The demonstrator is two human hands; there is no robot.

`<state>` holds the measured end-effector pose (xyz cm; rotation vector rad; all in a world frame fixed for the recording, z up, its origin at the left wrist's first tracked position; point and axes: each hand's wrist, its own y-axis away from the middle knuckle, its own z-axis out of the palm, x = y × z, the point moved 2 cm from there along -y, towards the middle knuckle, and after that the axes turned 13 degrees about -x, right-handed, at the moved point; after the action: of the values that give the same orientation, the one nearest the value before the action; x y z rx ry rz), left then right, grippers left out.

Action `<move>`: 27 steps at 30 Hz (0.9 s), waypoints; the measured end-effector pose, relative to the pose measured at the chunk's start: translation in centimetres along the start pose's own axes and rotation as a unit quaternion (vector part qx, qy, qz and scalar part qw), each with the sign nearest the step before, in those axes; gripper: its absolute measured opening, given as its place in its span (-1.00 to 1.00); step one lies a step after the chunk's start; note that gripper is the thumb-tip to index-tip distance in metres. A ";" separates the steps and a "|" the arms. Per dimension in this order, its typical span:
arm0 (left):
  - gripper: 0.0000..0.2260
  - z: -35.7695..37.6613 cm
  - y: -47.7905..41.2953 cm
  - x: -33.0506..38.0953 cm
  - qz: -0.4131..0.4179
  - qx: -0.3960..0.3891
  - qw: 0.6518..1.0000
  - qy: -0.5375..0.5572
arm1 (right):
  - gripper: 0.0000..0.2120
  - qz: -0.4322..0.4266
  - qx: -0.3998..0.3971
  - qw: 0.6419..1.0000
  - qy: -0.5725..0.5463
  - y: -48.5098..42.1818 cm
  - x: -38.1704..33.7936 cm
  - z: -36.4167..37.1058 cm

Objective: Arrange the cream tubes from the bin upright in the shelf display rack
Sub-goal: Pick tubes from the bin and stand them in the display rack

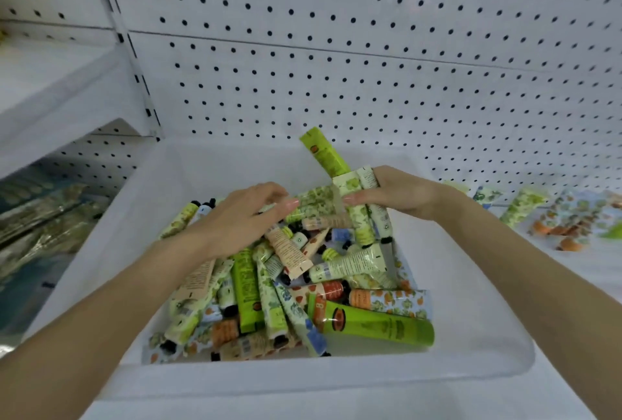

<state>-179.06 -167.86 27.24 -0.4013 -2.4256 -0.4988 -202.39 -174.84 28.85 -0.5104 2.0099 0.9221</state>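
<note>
Tubes [363,217] held cap-down in curled right fingers [358,199], left fingers [286,206] straight on crosswise tube [318,198].

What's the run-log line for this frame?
right hand: grips bundle of green-patterned plastic cream tubes | left hand: fingers touch another pale green tube | white plastic bin: many tubes inside

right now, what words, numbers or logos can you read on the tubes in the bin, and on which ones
"8", tentatively: on the big green tube, beside its round orange logo.
Green tube in the pile's middle: large lettering, too blurred to read.
Pale tube with printed lines: too small to read.
Tubes held by the right hand: print blurred.
</note>
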 end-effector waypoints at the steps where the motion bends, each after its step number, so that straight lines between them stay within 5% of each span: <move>1: -0.36 0.0 -0.1 0.2 -0.002 0.000 1.000 0.024 | -0.74 -0.021 0.012 0.999 -0.038 0.1 -0.5 0.3; 7: -0.27 0.5 -0.1 1.1 0.033 -0.055 0.972 0.225 | -0.74 -0.072 0.084 0.961 -0.254 -1.6 -4.0 4.0; 15: -0.62 1.2 0.4 2.7 0.050 -0.119 0.898 0.421 | -0.91 -0.110 0.133 0.925 -0.338 -2.8 -5.5 6.9; 24: -0.73 1.0 0.1 2.3 0.030 -0.075 0.909 0.409 | -0.79 -0.151 0.120 0.922 -0.336 -3.2 -5.4 7.1; 27: -0.74 0.7 0.0 2.4 0.057 -0.077 0.894 0.437 | -0.60 -0.159 0.110 0.917 -0.348 -3.3 -5.1 6.6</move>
<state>-181.23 -167.21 28.20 -0.2902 -1.4874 -0.6486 -193.95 -171.83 29.22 -0.3057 1.3067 0.5538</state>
